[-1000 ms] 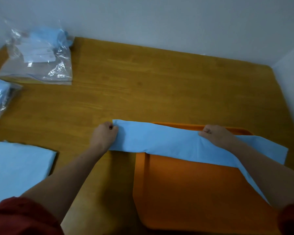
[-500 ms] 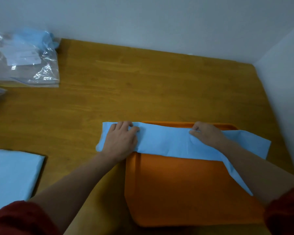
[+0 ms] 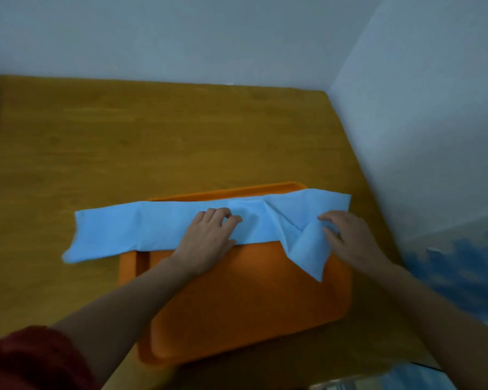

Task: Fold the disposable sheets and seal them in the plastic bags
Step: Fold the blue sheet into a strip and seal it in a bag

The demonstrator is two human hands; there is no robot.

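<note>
Orange tray (image 3: 237, 305) on wooden table (image 3: 124, 130), white wall (image 3: 181, 32) behind

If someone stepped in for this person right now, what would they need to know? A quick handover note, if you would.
Left hand: rests on the middle of the blue sheet, fingers bent; a pinch cannot be told.
Right hand: fingers spread flat on the sheet's rumpled right part.
Sheet: a long folded strip across the far side of the orange tray, left end overhanging onto the wooden table; a corner flap droops onto the tray at the right.
Done: folded lengthwise into a strip.
To do: fold it shorter, bag and seal it. No plastic bag is in view.
</note>
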